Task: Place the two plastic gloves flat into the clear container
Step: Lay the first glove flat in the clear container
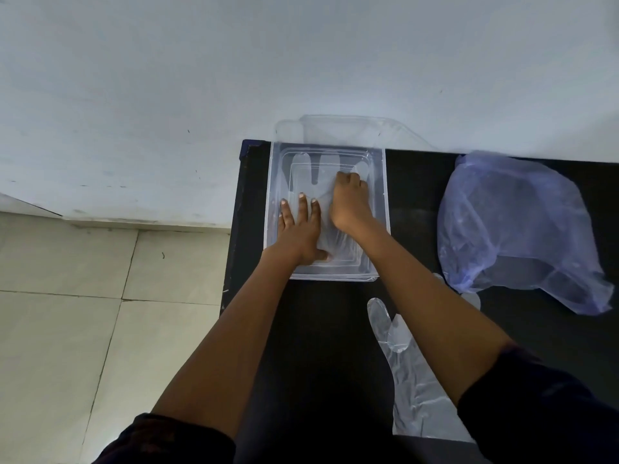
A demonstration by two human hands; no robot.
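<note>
A clear rectangular container [273, 195] sits at the far left end of the black table. One thin clear plastic glove [313, 177] lies inside it, fingers pointing away from me. My left hand [299, 231] presses flat on the glove's cuff end with straight fingers. My right hand [350, 202] rests on the glove's palm area with its fingers curled under; whether they pinch the plastic is hidden. A second clear glove [407, 373] lies on the table near me, partly under my right forearm.
The container's clear lid [351, 128] leans against the pale wall behind it. A crumpled bluish plastic bag [516, 229] lies on the table to the right. The table's left edge [231, 246] drops to a tiled floor.
</note>
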